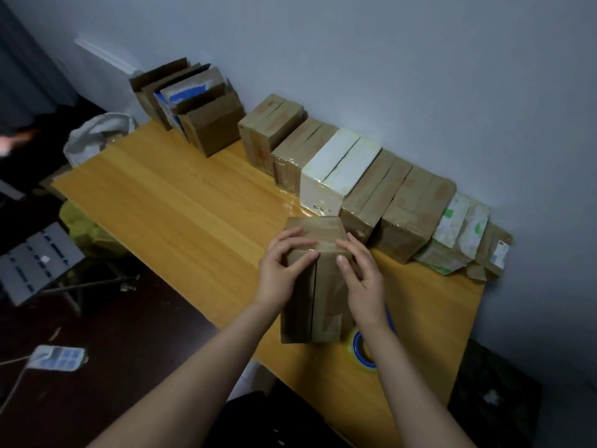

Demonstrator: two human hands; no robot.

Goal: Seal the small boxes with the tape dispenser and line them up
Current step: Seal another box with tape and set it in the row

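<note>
My left hand and right hand both have a grip on the brown cardboard box, which stands on the bench close to its near edge, toward the right end. Each grip closes on the box's upper end from its own side, fingers curled over the taped top and thumbs pressed on the face turned to me, either side of the flap seam. Just beside the box, partly hidden under my right wrist, lies a roll of clear tape with a blue core. Along the far edge, against the wall, runs a row of sealed boxes set side by side, a white box among the brown ones. At the far left corner stand open cartons, flaps up.
</note>
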